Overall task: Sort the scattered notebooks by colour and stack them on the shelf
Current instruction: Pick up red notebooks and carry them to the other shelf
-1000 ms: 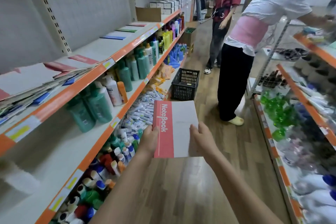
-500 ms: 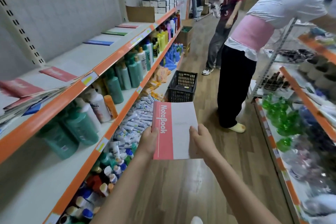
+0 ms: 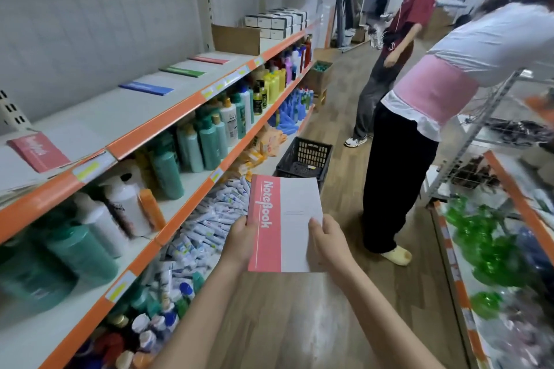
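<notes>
Currently we hold one thin notebook with a pink spine band and white cover point(image 3: 284, 223) out in the aisle, level with the lower shelves: left hand point(image 3: 242, 241) grips its pink edge, right hand point(image 3: 328, 241) its white edge, fingers curled round it. Step in hand, we judge: carrying it to its colour pile. A pink-covered notebook point(image 3: 37, 151) lies on the white orange-edged shelf point(image 3: 144, 136); blue point(image 3: 147, 88), green point(image 3: 183, 71) and pink point(image 3: 208, 60) ones lie farther along. Next move: lift and set it on a pink one.

Pink-and-white notebook point(image 3: 284, 223), blue notebook point(image 3: 146, 88), green notebook point(image 3: 182, 71), orange-edged shelf point(image 3: 156, 126)
</notes>
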Available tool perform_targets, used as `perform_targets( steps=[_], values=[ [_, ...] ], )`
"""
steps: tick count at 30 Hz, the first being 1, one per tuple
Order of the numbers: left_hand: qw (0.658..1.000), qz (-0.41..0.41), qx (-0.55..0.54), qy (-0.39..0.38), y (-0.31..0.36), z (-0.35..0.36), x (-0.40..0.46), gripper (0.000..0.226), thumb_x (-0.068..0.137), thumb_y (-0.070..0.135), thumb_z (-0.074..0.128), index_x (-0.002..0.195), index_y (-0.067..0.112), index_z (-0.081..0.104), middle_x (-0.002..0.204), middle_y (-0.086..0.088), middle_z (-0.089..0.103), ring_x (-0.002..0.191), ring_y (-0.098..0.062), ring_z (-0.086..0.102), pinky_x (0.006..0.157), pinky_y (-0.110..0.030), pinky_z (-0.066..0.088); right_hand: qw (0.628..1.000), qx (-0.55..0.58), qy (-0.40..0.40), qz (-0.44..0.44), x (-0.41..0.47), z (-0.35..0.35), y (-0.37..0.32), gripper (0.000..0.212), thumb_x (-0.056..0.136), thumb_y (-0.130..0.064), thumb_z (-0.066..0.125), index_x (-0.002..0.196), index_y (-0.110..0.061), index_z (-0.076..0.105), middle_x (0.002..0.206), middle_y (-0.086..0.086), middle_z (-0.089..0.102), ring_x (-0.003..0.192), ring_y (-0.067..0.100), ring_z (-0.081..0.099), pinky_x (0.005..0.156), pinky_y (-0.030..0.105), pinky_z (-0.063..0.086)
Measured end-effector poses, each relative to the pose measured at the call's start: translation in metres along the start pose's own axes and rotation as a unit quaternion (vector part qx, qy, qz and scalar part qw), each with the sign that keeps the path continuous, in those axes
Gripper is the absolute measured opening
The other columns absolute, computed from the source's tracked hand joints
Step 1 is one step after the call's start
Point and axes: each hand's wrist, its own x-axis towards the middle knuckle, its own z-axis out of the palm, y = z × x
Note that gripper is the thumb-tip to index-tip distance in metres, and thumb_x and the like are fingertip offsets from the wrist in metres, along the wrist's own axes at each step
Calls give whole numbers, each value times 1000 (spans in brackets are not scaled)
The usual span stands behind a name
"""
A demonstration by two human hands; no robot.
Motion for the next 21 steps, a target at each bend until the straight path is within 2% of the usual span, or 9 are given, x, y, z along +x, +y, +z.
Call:
perform_targets(
  steps=[7,10,13,15,18,21],
  values=[
    [1000,0,-17,1,13,27,52,23,99,22,45,83,12,58,82,-9,67,73,-26,64,73,-35,49,1000,-4,-3,-6,57,-13,-1,19,100,-26,38,93,-12,49,92,-2,56,89,15,54,74,29,41],
    [1000,-7,-16,-2,19,37,79,23,99,23,46,83,12,59,82,-9,67,74,-26,64,76,-38,49,1000,-4,-8,-2,85,-16,-1,20,100,-26,38,94,-11,49,95,-1,57,91,16,55,75,29,42],
    [1000,-10,-8,-12,25,45,112,23,98,27,46,91,10,59,90,-14,68,80,-29,65,79,-40,50,1000,-10,-2,-2,119,-18,-2,21,100,-25,38,99,-8,51,104,4,61,97,19,57,79,31,43],
    [1000,-11,-8,-17,33,51,136,25,99,28,46,97,7,59,93,-15,68,83,-31,66,78,-39,50,1000,-14,4,-3,143,-18,-5,21,100,-24,38,98,-7,50,102,6,60,94,19,56,76,30,41],
    [1000,-7,0,-22,46,58,178,24,99,26,46,94,6,58,92,-15,67,80,-29,65,77,-39,49,1000,-17,10,-3,184,-17,-13,21,100,-24,37,96,-7,49,99,6,59,90,18,54,72,29,39],
    [999,-2,7,-31,61,63,221,25,99,27,46,94,6,58,91,-15,68,78,-28,66,78,-40,50,1000,-13,15,-1,226,-14,-21,22,100,-24,37,100,-7,51,104,7,60,96,20,56,78,31,42]
  ],
)
